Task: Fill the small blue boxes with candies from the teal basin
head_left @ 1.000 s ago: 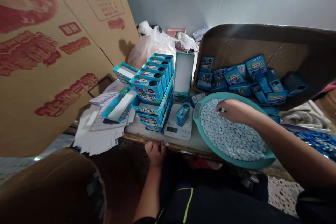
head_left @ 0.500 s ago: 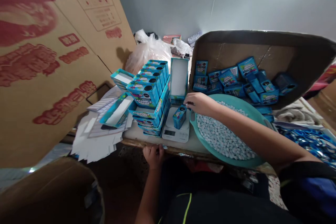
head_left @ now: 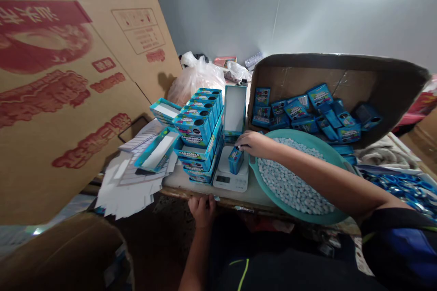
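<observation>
My right hand (head_left: 254, 143) is pinched at the top of a small blue candy box (head_left: 235, 160), with a small white candy showing at the fingertips. The box stands upright on a white kitchen scale (head_left: 231, 183). Just right of it is a teal basin (head_left: 283, 207) of pale wrapped-looking candies (head_left: 293, 186), under my right forearm. My left hand (head_left: 202, 209) is closed, fingers curled at the table's front edge near a small pale scrap; whatever it holds is hidden.
Blue display trays with upright candy boxes (head_left: 193, 129) are stacked left of the scale. An empty tray (head_left: 235, 109) stands behind it. A tilted carton (head_left: 341, 70) holds several blue boxes. Papers (head_left: 126, 191) lie at left beside a large cardboard box (head_left: 85, 100).
The view has shifted, so everything sits slightly lower. My right hand stays by the small box, its fingers now nearer the top opening. My left hand remains at the table edge.
</observation>
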Motion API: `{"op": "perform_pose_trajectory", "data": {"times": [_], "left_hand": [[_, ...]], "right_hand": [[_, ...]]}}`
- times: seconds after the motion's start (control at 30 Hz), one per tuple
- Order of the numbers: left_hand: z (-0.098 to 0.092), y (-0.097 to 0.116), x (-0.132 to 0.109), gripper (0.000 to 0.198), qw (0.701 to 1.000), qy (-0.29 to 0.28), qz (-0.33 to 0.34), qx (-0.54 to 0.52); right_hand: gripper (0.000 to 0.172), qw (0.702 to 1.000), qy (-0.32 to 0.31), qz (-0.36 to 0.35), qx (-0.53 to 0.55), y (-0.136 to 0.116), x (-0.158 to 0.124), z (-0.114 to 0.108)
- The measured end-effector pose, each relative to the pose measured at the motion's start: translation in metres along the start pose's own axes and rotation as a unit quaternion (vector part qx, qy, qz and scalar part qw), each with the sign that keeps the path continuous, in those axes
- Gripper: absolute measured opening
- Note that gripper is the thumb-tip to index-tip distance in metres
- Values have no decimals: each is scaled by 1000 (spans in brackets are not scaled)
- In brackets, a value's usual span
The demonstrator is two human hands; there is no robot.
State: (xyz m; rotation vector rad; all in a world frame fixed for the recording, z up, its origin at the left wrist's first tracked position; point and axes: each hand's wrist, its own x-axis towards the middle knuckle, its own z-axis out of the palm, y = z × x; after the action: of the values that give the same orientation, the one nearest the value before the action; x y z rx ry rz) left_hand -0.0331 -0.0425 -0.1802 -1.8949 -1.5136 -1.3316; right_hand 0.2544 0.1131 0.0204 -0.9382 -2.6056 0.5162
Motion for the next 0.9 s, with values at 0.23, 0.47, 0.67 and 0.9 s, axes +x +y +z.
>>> {"op": "perform_pose_trajectory", "data": {"times": [0.23,0.47,0.67,0.9], "left_hand": [[4,1,-4,29,1000,0,-22,-5],[9,-1,-13,36,997,-30,-67,-2],[9,0,-12,37,995,-34,-89,-8],[8,-1,-12,39,995,-43,-91,-20]], "right_hand": [[37,982,7,132,-131,-22,-34,-21],[30,936,-100,321,-103,-11,-92,-26],[23,944,-130,288,-99,-13,-96,-17],[19,948,-170,269,-6,-17,-97,-27]]}}
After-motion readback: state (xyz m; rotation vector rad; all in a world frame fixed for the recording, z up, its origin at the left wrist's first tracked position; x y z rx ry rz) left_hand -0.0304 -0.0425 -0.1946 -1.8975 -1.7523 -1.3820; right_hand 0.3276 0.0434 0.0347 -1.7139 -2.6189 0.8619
